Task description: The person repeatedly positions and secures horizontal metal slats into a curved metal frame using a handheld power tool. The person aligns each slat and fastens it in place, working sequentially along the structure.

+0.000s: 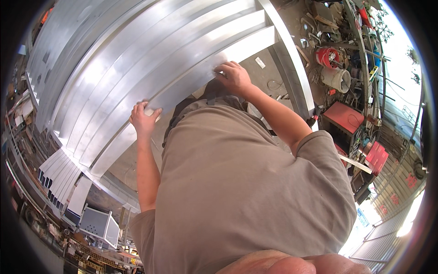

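Note:
Long, shiny silver metal slats [137,59] lie side by side across a metal frame [295,55] in front of me. My right hand [235,79] is closed over the near edge of the slat nearest my body [187,86], its fingers bent on top. Farther left along the same slat, my left hand [145,119] grips its edge, with fingertips on the upper face and the thumb to the right. Part of each hand's grip is hidden under the metal. The right end of this slat sits close to the frame's side bar.
Several rectangular metal tubes [58,176] are stacked at the lower left, near a grey perforated metal box [99,224]. To the right stand a red bucket [327,57], a white bucket [336,79] and a red-topped cabinet [343,117]. Scraps litter the floor.

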